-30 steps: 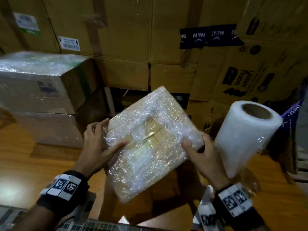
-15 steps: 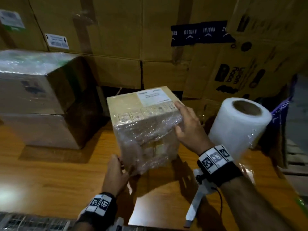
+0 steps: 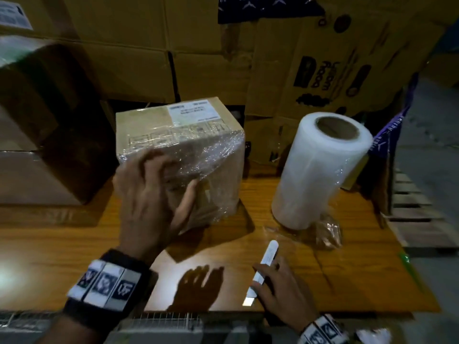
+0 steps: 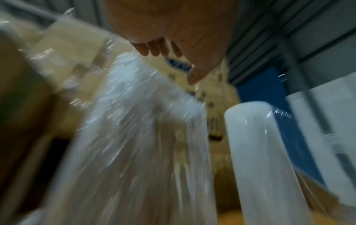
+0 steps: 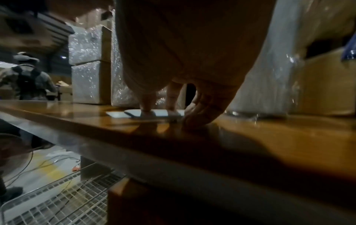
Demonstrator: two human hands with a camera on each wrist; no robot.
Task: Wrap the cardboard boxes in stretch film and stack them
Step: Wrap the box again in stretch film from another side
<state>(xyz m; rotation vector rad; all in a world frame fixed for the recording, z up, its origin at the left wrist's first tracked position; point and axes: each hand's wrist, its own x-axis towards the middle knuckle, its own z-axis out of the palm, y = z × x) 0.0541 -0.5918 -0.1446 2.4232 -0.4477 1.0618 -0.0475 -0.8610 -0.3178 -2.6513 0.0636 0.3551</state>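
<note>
We see the small cardboard box (image 3: 178, 135) standing on the wooden tabletop (image 3: 62, 244), near the middle, its near and right faces covered in crinkled stretch film (image 3: 213, 157) while the far part of its labelled top is bare. Our left hand (image 3: 154, 202) lies against the box's near face, fingers (image 3: 149, 160) spread apart and flat on the film, thumb pressed lower down. Just right of the box stands the upright film roll (image 3: 320, 170), apart from it. Nearer, at the tabletop's edge, our right hand (image 3: 280, 294) rests its fingers, slightly apart, on a white cutter (image 3: 263, 266) lying flat. To the left sit two large wrapped boxes (image 3: 37, 120), one stacked on the other; plain cartons (image 3: 139, 45) rise behind.
</note>
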